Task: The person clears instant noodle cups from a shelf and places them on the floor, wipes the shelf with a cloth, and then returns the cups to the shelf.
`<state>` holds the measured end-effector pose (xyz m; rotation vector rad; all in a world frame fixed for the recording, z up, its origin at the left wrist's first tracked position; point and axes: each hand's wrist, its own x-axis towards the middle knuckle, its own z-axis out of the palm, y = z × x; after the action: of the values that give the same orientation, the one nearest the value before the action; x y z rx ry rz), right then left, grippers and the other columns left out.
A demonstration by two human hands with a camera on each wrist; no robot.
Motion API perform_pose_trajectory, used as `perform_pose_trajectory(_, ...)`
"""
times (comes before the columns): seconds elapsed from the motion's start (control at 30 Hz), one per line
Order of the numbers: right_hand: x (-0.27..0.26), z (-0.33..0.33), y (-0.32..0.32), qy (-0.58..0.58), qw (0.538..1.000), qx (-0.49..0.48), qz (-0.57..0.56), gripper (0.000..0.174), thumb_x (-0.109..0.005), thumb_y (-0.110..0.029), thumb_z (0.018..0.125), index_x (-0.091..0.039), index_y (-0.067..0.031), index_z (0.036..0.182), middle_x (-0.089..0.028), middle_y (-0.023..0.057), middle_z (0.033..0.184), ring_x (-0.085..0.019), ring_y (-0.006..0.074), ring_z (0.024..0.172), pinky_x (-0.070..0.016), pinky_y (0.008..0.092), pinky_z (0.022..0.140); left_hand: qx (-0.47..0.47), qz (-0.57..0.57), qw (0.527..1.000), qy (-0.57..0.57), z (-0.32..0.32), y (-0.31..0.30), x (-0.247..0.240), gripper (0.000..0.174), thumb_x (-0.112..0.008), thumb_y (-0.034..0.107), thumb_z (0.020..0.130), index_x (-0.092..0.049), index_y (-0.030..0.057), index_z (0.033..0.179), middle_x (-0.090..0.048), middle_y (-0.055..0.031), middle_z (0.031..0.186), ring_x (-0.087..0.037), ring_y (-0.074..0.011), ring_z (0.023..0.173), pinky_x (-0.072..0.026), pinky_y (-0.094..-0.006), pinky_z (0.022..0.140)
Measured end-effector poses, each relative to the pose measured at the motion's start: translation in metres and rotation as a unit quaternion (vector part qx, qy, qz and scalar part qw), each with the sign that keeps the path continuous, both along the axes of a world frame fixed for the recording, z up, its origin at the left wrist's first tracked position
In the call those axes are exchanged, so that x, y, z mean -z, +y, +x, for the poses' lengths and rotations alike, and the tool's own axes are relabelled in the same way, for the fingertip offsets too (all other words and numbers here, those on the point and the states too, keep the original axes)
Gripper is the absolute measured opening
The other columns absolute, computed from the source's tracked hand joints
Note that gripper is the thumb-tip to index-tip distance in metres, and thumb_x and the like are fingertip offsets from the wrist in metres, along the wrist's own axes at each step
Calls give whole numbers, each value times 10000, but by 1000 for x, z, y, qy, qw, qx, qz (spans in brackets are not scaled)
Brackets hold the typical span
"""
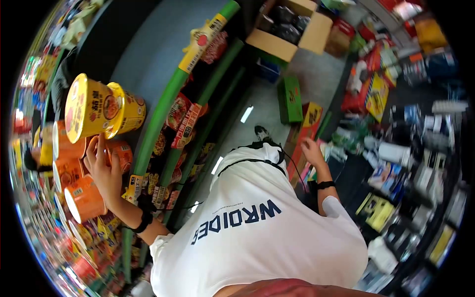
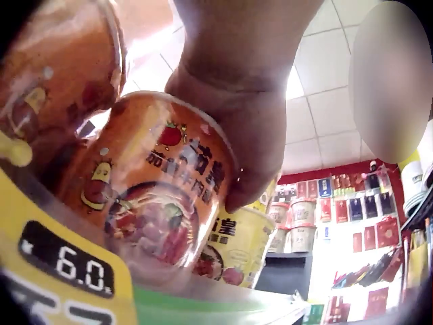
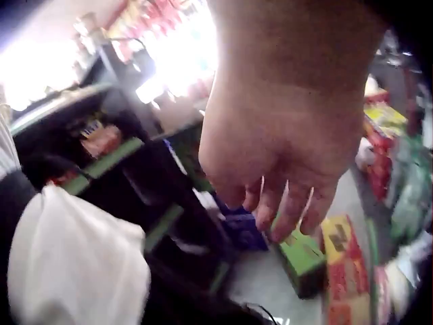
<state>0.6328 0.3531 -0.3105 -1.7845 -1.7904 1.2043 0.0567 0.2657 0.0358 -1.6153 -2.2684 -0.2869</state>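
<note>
My left hand (image 1: 103,171) reaches over the shelf among instant noodle tubs. Its extended index finger comes right up to the base of a yellow noodle tub (image 1: 91,110), and an orange noodle tub (image 1: 119,154) is close beside the fingers. A second yellow noodle tub (image 1: 129,111) stands against the first. In the left wrist view, the hand (image 2: 237,128) comes down behind an orange tub (image 2: 152,183), which hides most fingers; yellow tubs (image 2: 243,240) show past it. My right hand (image 3: 277,169) hangs beside my body with fingers loosely bent, holding nothing.
A green shelf edge (image 1: 161,106) carries price tags, with bagged noodles (image 1: 179,111) on lower tiers. More orange tubs (image 1: 85,199) line the shelf. On the floor are an open carton (image 1: 269,45) and a green box (image 1: 290,99). Mixed goods (image 1: 396,153) crowd the right side.
</note>
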Motion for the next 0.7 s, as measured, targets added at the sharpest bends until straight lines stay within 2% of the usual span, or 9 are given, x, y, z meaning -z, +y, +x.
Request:
perform_pose_trajectory(0.07,-89,-43,81,86,985,-34,143,205,-592,-53,899,-640,20,1085,-675,149,1012,-659,248,930,-507,323,820,-12,-14,999,-39,10,5,-5,477,-600,131,869,-575,103,1344,-521,-113,1326,-458,-327,1190,-392,-452,1000)
perform_pose_trajectory(0.13,-210,-77,138,118,917,-107,365,174,-614,20,832,-657,22,1001,-672,174,969,-665,302,896,-515,345,799,-16,-5,999,-29,7,8,-2,477,-609,116,859,-578,89,1334,-522,-116,1326,-459,-327,1187,-394,-454,998)
perform_pose_trajectory(0.23,-332,-76,163,244,788,-153,545,233,-590,114,771,-671,5,961,-670,161,943,-641,258,742,-505,337,625,-27,-9,999,-16,6,7,1,444,-623,135,858,-594,64,1296,-528,-139,1314,-460,-335,1190,-394,-459,996)
perform_pose_trajectory(0.3,-370,-59,194,355,575,-220,703,120,-621,-171,860,-571,-63,878,-583,58,809,-460,190,588,-329,331,500,-36,-7,999,-10,4,7,4,426,-623,142,861,-596,54,1276,-530,-144,1309,-460,-340,1194,-390,-462,998)
perform_pose_trajectory(0.33,-382,-45,185,524,574,-210,593,230,-651,-332,849,-532,-136,843,-471,-3,748,-367,156,597,-263,319,528,-42,-7,999,-9,3,6,5,408,-623,148,864,-599,44,1257,-532,-149,1304,-460,-346,1198,-385,-465,1000)
perform_pose_trajectory(0.37,-399,-25,179,440,616,-248,604,275,-583,-511,846,-601,-353,1071,-530,-116,985,-363,128,706,-297,312,655,-44,-12,999,-4,3,7,6,408,-623,148,864,-599,44,1257,-532,-149,1304,-460,-346,1198,-385,-465,1000)
perform_pose_trajectory(0.4,-424,-1,168,248,695,-258,624,357,-599,-552,830,-614,-343,1120,-531,-134,957,-370,116,728,-306,328,667,-37,-9,999,10,1,8,6,400,-624,153,864,-595,33,1245,-535,-152,1297,-462,-350,1197,-381,-468,1001)
perform_pose_trajectory(0.5,-435,-6,187,403,633,-332,572,337,-617,-520,833,-615,-333,1114,-536,-129,947,-389,111,717,-311,314,662,-35,-4,999,33,0,8,6,397,-629,162,863,-591,15,1230,-543,-159,1279,-467,-357,1191,-372,-474,1004)
perform_pose_trajectory(0.7,-429,-13,203,465,602,-338,554,301,-653,-457,838,-617,-313,1101,-544,-118,928,-429,102,696,-320,286,652,-37,0,998,43,-2,11,8,405,-649,191,853,-601,3,1209,-556,-170,1250,-472,-363,1173,-378,-480,992)
